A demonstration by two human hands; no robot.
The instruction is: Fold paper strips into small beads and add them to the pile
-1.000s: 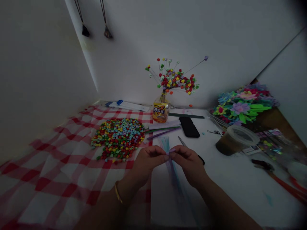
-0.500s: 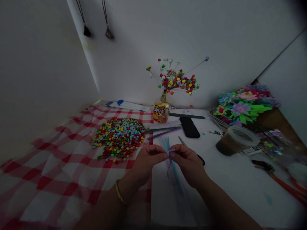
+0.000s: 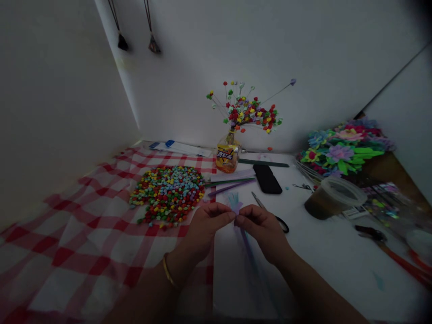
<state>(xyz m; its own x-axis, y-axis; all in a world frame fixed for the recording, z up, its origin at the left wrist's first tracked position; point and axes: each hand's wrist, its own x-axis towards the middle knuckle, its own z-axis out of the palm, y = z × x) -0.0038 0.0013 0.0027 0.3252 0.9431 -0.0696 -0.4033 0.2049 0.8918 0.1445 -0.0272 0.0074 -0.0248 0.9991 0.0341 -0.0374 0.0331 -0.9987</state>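
Observation:
My left hand [image 3: 206,228] and my right hand [image 3: 262,230] meet over the white table, fingertips pinched together on a thin purple paper strip [image 3: 238,208]. The strip's knotted end sticks up between the fingertips and its tail [image 3: 248,245] trails down toward me. Pale blue strips [image 3: 232,198] lie on the table just behind the fingers. A heap of small coloured paper stars [image 3: 168,192] rests on the red-checked cloth [image 3: 77,234] to the left of my left hand.
A bottle vase [image 3: 227,155] with a sprig of stars on wires stands at the back. Around it lie a black phone [image 3: 267,178], scissors [image 3: 270,211], green and purple strips [image 3: 232,183], a lidded plastic cup [image 3: 332,197], paper flowers [image 3: 340,148] and red-handled pliers [image 3: 394,252].
The strip's loop has been drawn tight into a small knot at my fingertips, and both hands have shifted slightly up and away from me.

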